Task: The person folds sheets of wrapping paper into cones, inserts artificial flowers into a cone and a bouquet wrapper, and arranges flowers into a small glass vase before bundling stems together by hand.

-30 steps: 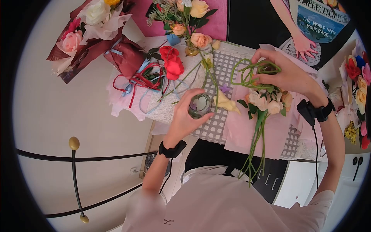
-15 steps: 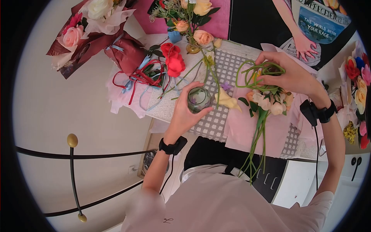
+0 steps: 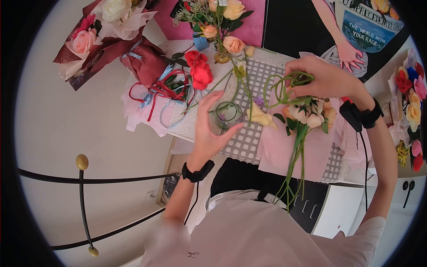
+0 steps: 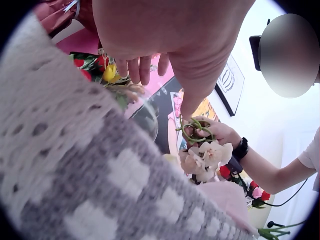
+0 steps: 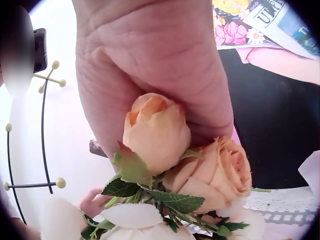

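My left hand (image 3: 205,133) is spread at the left side of a clear glass vase (image 3: 228,115), its thumb and fingers straight and slightly apart from the glass. In the left wrist view the vase (image 4: 149,117) stands past the fingers. With curled fingers my right hand (image 3: 327,80) grips looped green stems (image 3: 279,91). Just below it are white and peach flowers (image 3: 311,116), whose long green stems (image 3: 299,151) run toward my body past the table edge. The right wrist view has a peach rosebud (image 5: 156,132) close under the palm.
Pink wrapping paper (image 3: 273,153) lies over a grey-and-white checked cloth (image 3: 242,147). Beside the vase is a pale yellow flower (image 3: 260,116). A wrapped bouquet (image 3: 144,62), red flowers (image 3: 200,71) and ribbons (image 3: 167,91) are at the left. Behind stands a vase of peach roses (image 3: 233,43).
My left fingers have loosened from round the vase and drawn a little left. My right hand has shifted slightly left with the looped stems.
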Demonstrator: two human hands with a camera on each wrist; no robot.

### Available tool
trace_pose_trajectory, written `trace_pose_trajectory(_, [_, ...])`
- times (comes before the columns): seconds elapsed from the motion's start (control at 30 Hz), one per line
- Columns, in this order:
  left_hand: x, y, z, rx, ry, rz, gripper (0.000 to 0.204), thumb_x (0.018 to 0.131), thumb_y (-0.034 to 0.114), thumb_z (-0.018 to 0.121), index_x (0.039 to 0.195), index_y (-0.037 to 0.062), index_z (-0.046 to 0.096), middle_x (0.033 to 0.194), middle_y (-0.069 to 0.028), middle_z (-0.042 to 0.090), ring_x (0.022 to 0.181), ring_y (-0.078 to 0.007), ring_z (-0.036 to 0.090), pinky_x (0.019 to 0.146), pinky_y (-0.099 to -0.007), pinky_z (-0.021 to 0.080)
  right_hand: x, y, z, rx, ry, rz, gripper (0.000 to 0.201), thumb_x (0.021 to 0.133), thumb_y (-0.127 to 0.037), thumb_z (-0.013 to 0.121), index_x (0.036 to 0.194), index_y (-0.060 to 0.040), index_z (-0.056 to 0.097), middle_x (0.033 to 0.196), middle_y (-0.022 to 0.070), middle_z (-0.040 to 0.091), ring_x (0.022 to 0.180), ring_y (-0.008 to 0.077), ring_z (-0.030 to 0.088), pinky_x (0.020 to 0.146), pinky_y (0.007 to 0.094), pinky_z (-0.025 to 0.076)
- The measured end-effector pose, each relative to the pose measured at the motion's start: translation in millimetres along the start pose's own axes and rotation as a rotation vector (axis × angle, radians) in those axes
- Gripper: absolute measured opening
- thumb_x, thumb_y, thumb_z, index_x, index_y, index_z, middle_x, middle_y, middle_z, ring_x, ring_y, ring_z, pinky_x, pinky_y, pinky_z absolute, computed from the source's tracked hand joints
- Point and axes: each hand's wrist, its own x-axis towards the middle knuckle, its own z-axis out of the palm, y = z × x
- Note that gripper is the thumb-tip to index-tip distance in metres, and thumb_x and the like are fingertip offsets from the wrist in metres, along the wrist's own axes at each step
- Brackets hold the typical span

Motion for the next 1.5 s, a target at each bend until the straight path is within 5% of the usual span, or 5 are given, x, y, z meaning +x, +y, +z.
trace_pose_trajectory(0.37, [64.8, 69.2, 26.0, -0.290, -0.110, -0.078, 0.073, 0.085, 0.009, 0.085, 0.147, 0.0050, 0.047, 0.137, -0.0125, 0.060, 0.130, -0.0233, 0.057, 0.112, -0.0407, 0.043, 20.9, -28.1, -21.5, 0.156, -0.317, 0.059, 0.044, 0.083, -0.024, 0.086, 0.114, -0.0010, 0.066, 0.099, 0.0094, 0.069, 0.095, 0.0198, 0.065, 0.082, 0.0333, 0.052])
trace_pose_trajectory(0.63, [85.6, 82.1, 57.5, -0.779, -0.498, -0.473, 0.052, 0.099, 0.009, 0.072, 0.144, 0.0000, 0.048, 0.117, -0.0108, 0.070, 0.094, -0.0142, 0.070, 0.069, -0.0270, 0.060, 4.8, -40.9, -40.0, -0.008, -0.329, 0.123, 0.058, 0.082, -0.033, 0.088, 0.121, -0.0023, 0.058, 0.107, 0.0122, 0.071, 0.104, 0.0238, 0.067, 0.085, 0.0349, 0.053])
trace_pose_trajectory(0.93, [78.3, 66.4, 81.6, -0.964, -0.357, -0.597, 0.032, 0.103, 0.006, 0.065, 0.133, -0.0031, 0.064, 0.111, -0.0072, 0.075, 0.092, -0.0112, 0.071, 0.069, -0.0251, 0.061, 1.2, -44.0, -49.7, 0.299, -0.320, 0.199, 0.059, 0.089, -0.037, 0.084, 0.126, -0.0017, 0.055, 0.105, 0.0115, 0.074, 0.092, 0.0148, 0.068, 0.078, 0.0313, 0.053])
trace_pose_trajectory(1.27, [71.9, 57.7, 87.2, -1.244, -0.235, -0.761, 0.024, 0.105, 0.005, 0.062, 0.128, 0.0005, 0.066, 0.111, -0.0077, 0.075, 0.085, -0.0084, 0.068, 0.068, -0.0214, 0.052, -15.1, -13.8, -49.7, 0.303, 0.321, -0.024, 0.044, 0.111, -0.041, 0.051, 0.129, -0.0036, 0.064, 0.117, 0.0063, 0.069, 0.113, 0.0128, 0.063, 0.106, 0.0293, 0.046])
trace_pose_trajectory(1.5, [73.9, 63.1, 81.2, -1.358, -0.252, -0.712, 0.014, 0.105, 0.002, 0.059, 0.116, 0.0033, 0.066, 0.113, -0.0036, 0.072, 0.087, -0.0041, 0.060, 0.075, -0.0215, 0.049, -86.9, -42.6, 0.5, 0.663, 0.734, 0.364, 0.027, 0.106, -0.016, 0.060, 0.129, -0.0028, 0.059, 0.128, 0.0061, 0.065, 0.119, 0.0135, 0.062, 0.106, 0.0291, 0.046])
